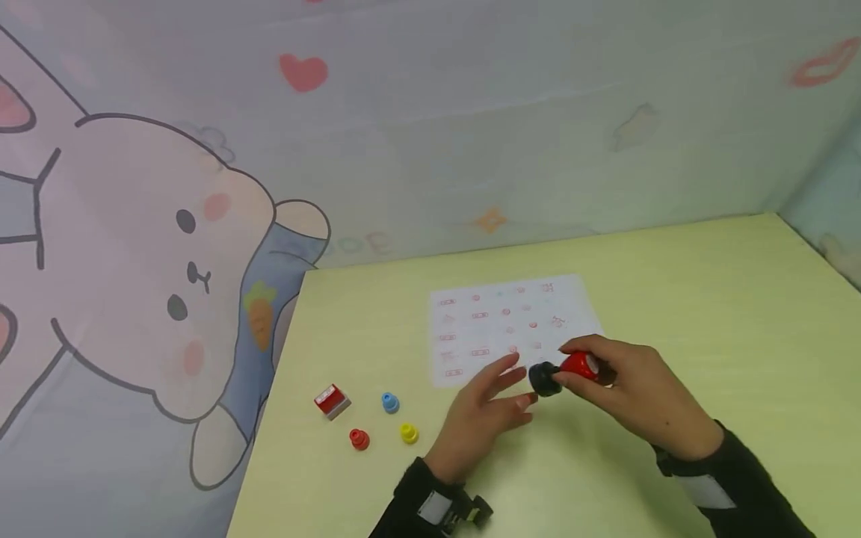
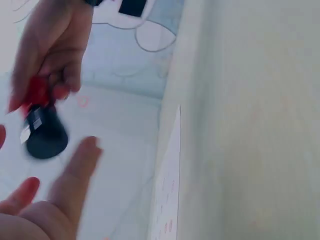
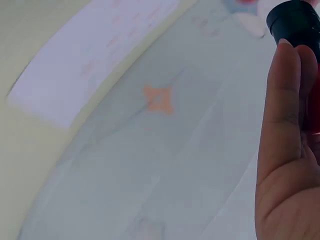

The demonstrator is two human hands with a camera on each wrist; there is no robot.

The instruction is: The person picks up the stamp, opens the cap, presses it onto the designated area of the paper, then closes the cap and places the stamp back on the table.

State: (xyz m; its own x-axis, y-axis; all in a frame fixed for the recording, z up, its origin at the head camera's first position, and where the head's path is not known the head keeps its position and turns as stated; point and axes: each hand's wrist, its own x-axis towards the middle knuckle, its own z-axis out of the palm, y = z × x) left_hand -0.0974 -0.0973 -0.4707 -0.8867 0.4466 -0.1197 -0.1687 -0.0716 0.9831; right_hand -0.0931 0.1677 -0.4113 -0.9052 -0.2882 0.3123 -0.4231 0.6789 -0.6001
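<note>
My right hand (image 1: 642,392) grips a stamp (image 1: 580,365) by its red body, its black end pointing left. In the left wrist view the black end of the stamp (image 2: 46,134) hangs below the red part, blurred. My left hand (image 1: 479,420) is held close to that black end, fingers spread and nearly straight, with nothing gripped. Both hands are just in front of a white sheet (image 1: 494,329) bearing rows of small red prints. In the right wrist view, fingers (image 3: 285,110) lie along the stamp, which is partly cut off by the frame's edge.
On the pale yellow table (image 1: 706,314), left of the hands, stand a small blue piece (image 1: 390,403), a yellow one (image 1: 409,433) and a red one (image 1: 359,439). A red and silver block (image 1: 332,402) lies beside them. A printed curtain (image 1: 430,149) hangs behind the table.
</note>
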